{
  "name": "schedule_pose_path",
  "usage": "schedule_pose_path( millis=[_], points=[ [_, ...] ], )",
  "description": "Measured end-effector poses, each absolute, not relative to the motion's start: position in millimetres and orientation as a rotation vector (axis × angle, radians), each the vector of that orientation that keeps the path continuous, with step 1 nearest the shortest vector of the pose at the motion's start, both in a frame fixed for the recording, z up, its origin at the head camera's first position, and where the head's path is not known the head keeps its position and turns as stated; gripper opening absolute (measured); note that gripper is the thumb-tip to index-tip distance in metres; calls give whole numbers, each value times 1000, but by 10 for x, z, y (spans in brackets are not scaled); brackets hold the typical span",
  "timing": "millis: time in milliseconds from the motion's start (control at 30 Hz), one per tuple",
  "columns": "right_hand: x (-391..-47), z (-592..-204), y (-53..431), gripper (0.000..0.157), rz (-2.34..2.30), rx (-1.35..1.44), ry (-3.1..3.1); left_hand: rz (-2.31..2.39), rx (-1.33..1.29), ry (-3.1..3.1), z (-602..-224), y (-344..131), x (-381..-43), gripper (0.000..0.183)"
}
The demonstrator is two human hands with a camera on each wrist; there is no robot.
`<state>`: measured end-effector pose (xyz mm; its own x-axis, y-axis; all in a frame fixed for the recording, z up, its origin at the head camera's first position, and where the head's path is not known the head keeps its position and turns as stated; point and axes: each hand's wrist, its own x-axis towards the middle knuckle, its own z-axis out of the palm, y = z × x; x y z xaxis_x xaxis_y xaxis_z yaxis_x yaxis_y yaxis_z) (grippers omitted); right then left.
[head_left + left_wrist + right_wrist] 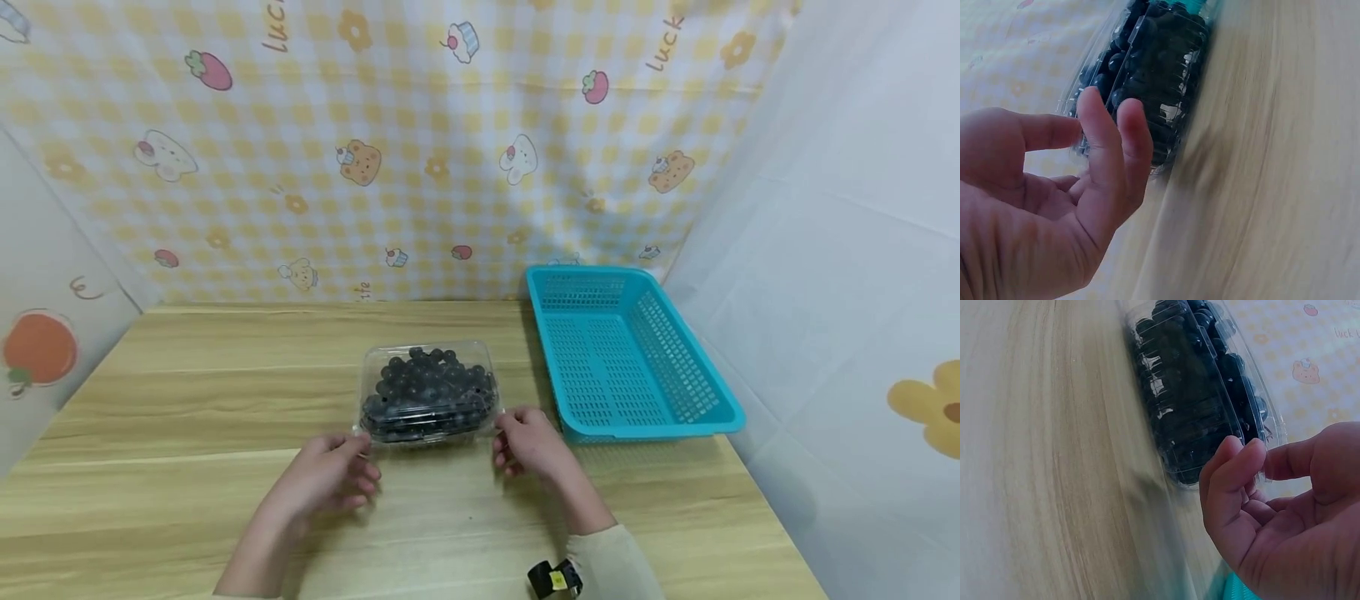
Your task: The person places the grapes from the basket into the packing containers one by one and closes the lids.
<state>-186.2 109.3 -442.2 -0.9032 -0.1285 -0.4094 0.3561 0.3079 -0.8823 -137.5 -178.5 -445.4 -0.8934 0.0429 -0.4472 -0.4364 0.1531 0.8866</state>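
A clear plastic clamshell box (372, 392) full of dark round grapes (431, 379) is in the middle of the wooden table in the head view. At its near left corner my left hand (324, 475) pinches the rim between thumb and fingertips (1090, 100). My right hand (531, 442) pinches the rim at the near right corner, thumb opposite the curled index finger (1250, 459). The other fingers of both hands curl loosely below the rim. In both wrist views the box side stands close by the fingertips, with the grapes showing through the plastic.
To the right of the box stands a turquoise perforated basket (555, 367) near the table's right edge. Behind the table (187, 383) hangs a yellow checked cloth (420, 208), and a white cloth (840, 250) covers the right side. A black strap device (555, 578) is at the right sleeve.
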Motion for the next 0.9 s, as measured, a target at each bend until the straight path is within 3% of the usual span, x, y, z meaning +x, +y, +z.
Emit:
schedule_pose_path(
  millis=[900],
  points=[
    [-1898,-4425,1162,38,-1660,125,2069,1893,-455,2029,-4498,-1806,-1496,34]
  ],
)
